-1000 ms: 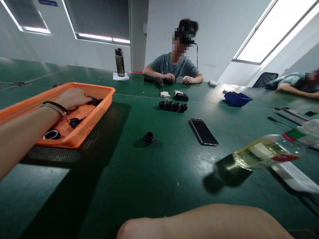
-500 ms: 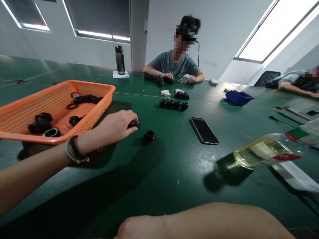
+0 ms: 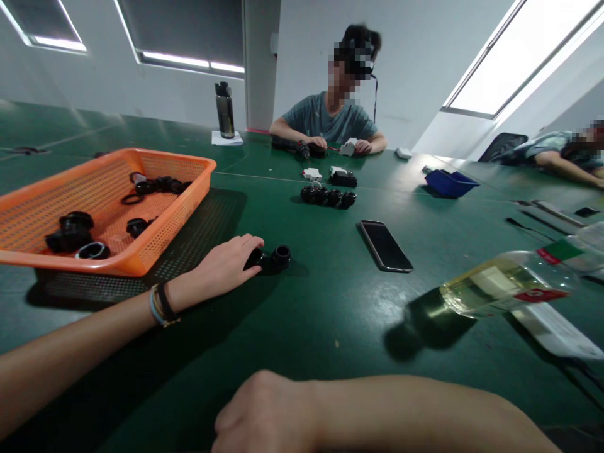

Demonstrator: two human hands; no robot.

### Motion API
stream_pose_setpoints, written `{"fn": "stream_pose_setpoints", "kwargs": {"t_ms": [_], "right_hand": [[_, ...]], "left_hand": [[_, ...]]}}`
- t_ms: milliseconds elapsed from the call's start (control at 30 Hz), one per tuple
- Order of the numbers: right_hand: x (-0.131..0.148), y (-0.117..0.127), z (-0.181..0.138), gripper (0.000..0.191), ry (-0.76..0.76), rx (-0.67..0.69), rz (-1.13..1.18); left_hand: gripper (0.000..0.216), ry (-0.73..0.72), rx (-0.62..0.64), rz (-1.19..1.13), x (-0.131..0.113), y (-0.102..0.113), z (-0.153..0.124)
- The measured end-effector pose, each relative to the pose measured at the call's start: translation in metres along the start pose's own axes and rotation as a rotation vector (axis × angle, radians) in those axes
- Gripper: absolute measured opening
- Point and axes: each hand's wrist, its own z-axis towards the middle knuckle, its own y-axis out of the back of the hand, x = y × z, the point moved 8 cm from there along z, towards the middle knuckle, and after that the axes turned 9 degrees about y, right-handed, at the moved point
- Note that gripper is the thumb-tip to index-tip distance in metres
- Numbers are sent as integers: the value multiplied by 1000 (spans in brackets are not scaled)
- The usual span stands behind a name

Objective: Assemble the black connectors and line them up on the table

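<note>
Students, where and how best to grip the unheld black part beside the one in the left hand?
Grip the unheld black part by its outer wall, probably from above or the right: it's round, opening upturned, and the left hand and held part crowd its left.

Green table (image 3: 330, 302). Left hand (image 3: 224, 267) gripping dark, half-hidden part (image 3: 255, 257), just beside black hollow fitting (image 3: 282, 258). Right hand (image 3: 262, 415) loosely curled toward near edge, palm hidden. Orange perforated basket (image 3: 140, 263) on left, black ring (image 3: 132, 199) inside, nearer far edge. Smartphone (image 3: 385, 246) right of fitting; yellow-liquid bottle (image 3: 500, 284) toward right edge. Co-worker (image 3: 330, 119) at far edge, touching white piece (image 3: 348, 147).
</note>
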Motion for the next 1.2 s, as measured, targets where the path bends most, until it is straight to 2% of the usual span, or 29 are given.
{"fn": "stream_pose_setpoints", "kwargs": {"t_ms": [33, 133, 200, 267, 367, 433, 600, 767, 1000, 1200], "right_hand": [[-10, 20, -6, 26, -29, -165, -67], [-51, 77, -46, 19, -327, -647, -240], [-77, 101, -83, 16, -591, -852, -308], [-92, 116, -118, 12, -806, -992, -373], [-114, 116, -146, 16, -1044, -936, -357], [-127, 109, -152, 26, -1120, -842, -254], [-142, 92, -145, 48, -1190, -610, -86], [-144, 88, -139, 58, -1147, -486, -66], [-148, 87, -142, 33, -1130, -519, -67], [-143, 91, -140, 32, -1094, -628, 72]], "left_hand": [[37, 4, -19, -20, 1, -1, -1], [47, 28, -92, -85, 5, -4, -3], [48, 42, -132, -123, 7, -5, -4], [45, 49, -139, -150, 8, -7, -5], [43, 35, -114, -172, 6, -7, -6], [45, 20, -98, -186, 4, -6, -7], [41, 27, -97, -293, 6, -4, -6], [38, 111, -86, -638, 19, -4, -2], [38, 127, 10, -946, 14, -13, -2], [37, 144, 7, -986, 13, -14, -2]]}}
